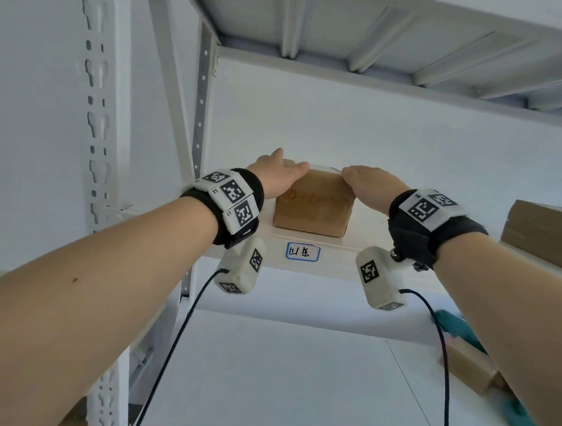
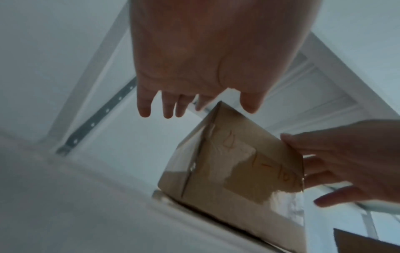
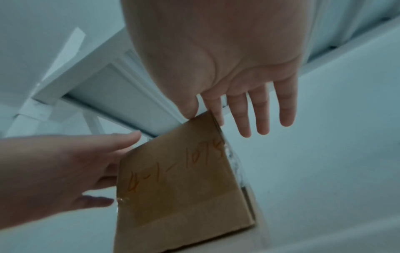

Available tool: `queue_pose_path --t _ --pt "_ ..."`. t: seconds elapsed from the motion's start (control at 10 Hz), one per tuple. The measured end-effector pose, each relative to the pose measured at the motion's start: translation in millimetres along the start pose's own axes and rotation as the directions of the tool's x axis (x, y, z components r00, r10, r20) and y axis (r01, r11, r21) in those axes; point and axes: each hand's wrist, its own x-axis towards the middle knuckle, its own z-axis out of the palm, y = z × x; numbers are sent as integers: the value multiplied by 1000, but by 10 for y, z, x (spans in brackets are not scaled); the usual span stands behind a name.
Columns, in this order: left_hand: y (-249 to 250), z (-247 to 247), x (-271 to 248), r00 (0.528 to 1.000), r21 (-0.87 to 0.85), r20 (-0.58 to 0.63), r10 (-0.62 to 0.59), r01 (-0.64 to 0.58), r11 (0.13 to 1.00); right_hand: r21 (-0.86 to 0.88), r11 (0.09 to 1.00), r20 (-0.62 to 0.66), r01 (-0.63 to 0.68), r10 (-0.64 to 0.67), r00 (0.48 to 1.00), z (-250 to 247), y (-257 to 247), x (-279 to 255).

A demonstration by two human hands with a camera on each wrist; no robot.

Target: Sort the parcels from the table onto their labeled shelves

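While both arms reach up to the white rack, a small brown cardboard parcel sits on the shelf just above a blue-bordered handwritten label stuck on the shelf's front edge. The parcel is near that front edge, w/ orange handwriting on the side facing us, partly legible in the right wrist view as ending "1075". The left hand is at the parcel's top left corner, fingers straight and spread, not wrapped round anything; whether the tips actually touch the cardboard, can't tell. The right hand lies at the top right corner, fingers also extended and loose, thumb and index right by the box edge, so nothing is being clutched. Another cardboard box stands further right on the same level, well apart from the first. Below, on a lower surface at right, a teal item and a tan package show, blurred. Cables hang from both wrist units.
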Motion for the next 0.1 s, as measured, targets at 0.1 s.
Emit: queue_pose_path --t 0.1 --pt "16 -49 -36 1000 108 -21 7 -4 994 -118 993 -5 -16 15 1000 -63 67 -8"
